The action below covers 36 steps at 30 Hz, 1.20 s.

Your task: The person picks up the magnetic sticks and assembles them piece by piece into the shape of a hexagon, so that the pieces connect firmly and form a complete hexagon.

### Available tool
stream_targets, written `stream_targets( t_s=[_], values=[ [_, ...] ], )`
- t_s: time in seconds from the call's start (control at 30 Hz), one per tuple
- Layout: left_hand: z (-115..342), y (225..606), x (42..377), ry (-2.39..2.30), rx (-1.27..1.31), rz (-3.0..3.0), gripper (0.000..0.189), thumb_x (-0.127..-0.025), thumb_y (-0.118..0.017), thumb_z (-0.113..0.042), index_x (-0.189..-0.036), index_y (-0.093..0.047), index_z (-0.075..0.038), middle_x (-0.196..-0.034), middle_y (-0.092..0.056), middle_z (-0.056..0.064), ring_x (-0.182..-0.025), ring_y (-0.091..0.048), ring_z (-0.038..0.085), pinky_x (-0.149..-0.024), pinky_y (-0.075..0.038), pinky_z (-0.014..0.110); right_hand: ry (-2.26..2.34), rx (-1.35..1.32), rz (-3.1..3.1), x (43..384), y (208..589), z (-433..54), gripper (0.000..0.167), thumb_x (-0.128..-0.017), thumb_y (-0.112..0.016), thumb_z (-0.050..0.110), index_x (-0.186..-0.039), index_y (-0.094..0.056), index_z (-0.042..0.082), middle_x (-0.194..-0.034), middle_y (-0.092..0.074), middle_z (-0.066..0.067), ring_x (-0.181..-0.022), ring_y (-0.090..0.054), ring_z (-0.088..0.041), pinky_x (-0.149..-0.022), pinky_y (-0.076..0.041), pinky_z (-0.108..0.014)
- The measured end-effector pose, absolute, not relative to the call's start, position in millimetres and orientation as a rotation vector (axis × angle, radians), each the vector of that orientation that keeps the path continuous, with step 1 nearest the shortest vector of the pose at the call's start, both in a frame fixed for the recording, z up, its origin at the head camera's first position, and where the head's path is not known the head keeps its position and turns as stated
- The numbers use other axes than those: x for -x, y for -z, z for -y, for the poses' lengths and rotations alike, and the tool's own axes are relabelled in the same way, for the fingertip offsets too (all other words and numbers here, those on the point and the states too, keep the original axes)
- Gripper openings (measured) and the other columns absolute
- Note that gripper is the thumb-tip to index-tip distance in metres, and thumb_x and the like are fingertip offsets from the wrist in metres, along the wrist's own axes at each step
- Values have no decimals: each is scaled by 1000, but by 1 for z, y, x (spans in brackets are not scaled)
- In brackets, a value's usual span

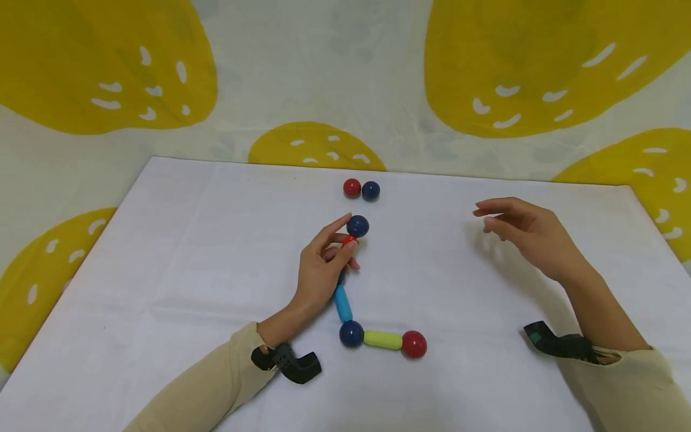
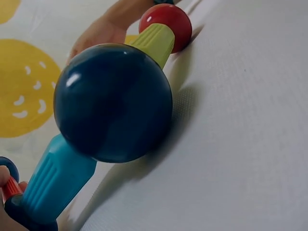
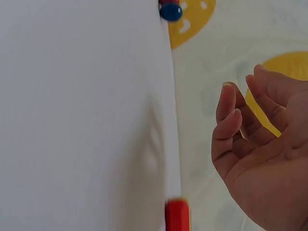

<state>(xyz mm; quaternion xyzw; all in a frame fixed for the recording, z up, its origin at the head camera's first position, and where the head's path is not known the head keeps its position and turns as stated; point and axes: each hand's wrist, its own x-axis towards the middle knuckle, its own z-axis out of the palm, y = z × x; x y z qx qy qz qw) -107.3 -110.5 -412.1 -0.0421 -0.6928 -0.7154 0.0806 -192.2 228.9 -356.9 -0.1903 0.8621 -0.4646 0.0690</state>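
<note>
My left hand pinches a short red rod between thumb and fingers. A navy ball sits at the rod's far end, with a fingertip against it. Below the hand, a partly hidden navy ball meets a light-blue rod. That rod runs to another navy ball, where the chain bends right through a lime-green rod to a red ball. The left wrist view shows this corner ball close up. Off to the right, my right hand hovers above the table, holding nothing, its fingers loosely bent.
A loose red ball and a loose navy ball lie side by side near the back edge of the white table. Behind it hangs a pale cloth with yellow shapes. Another red piece shows low in the right wrist view.
</note>
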Motion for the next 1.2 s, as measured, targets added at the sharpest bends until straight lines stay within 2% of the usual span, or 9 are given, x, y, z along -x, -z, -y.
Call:
stream_targets(
  t_s=[0.17, 0.33, 0.47, 0.57, 0.7, 0.87, 1.03, 1.2],
  values=[
    [111, 411, 106, 2120, 156, 2098, 45, -94, -61, -9, -137, -54, -16, -101, -61, 11, -64, -61, 35, -56, -47, 25, 1356, 493, -2708, 189, 362, -256, 30, -93, -63, 13, -123, -62, 7, -111, -66, 1, -87, -62, -8, -73, -44, -10],
    [110, 399, 101, 2094, 186, 2120, 44, -93, -60, -1, -136, -54, -9, -106, -60, 15, -67, -60, 39, -60, -49, 28, 1232, 371, -2806, 186, 365, -276, 30, -93, -64, 21, -122, -64, 13, -104, -68, 3, -86, -60, -6, -69, -41, -11],
    [108, 387, 96, 2070, 198, 2131, 42, -92, -60, 2, -134, -54, -2, -105, -59, 18, -67, -60, 41, -61, -50, 30, 1136, 264, -2850, 183, 369, -290, 33, -95, -61, 30, -125, -62, 16, -107, -62, 13, -89, -54, -4, -69, -39, -12],
    [108, 384, 95, 2063, 195, 2140, 42, -92, -60, 3, -133, -55, -2, -104, -59, 18, -67, -60, 41, -61, -49, 30, 1078, 187, -2871, 180, 373, -300, 36, -95, -60, 35, -127, -60, 19, -110, -55, 17, -92, -48, -4, -66, -39, -12],
    [108, 384, 95, 2069, 186, 2144, 43, -92, -60, 2, -134, -55, -3, -103, -60, 18, -66, -59, 41, -60, -49, 30, 1053, 134, -2857, 180, 378, -308, 40, -94, -59, 39, -128, -59, 19, -114, -53, 11, -93, -46, -5, -64, -41, -13],
    [110, 383, 94, 2074, 185, 2154, 43, -92, -60, 2, -134, -54, -4, -101, -59, 17, -65, -58, 41, -58, -49, 30, 1012, 89, -2857, 180, 382, -312, 42, -93, -59, 41, -128, -58, 18, -111, -52, 6, -85, -48, -5, -60, -43, -17],
    [111, 382, 95, 2049, 186, 2169, 44, -92, -60, 2, -135, -54, -5, -101, -59, 16, -65, -58, 40, -59, -49, 30, 1011, 65, -2831, 181, 385, -310, 46, -92, -60, 43, -130, -56, 17, -118, -48, -2, -85, -48, -7, -59, -45, -18],
    [110, 381, 95, 2036, 192, 2174, 43, -92, -60, 2, -135, -54, -4, -101, -59, 16, -65, -58, 40, -59, -49, 31, 956, 27, -2837, 182, 387, -308, 51, -91, -59, 48, -130, -55, 16, -122, -47, -10, -90, -44, -18, -58, -45, -19]
  ],
)
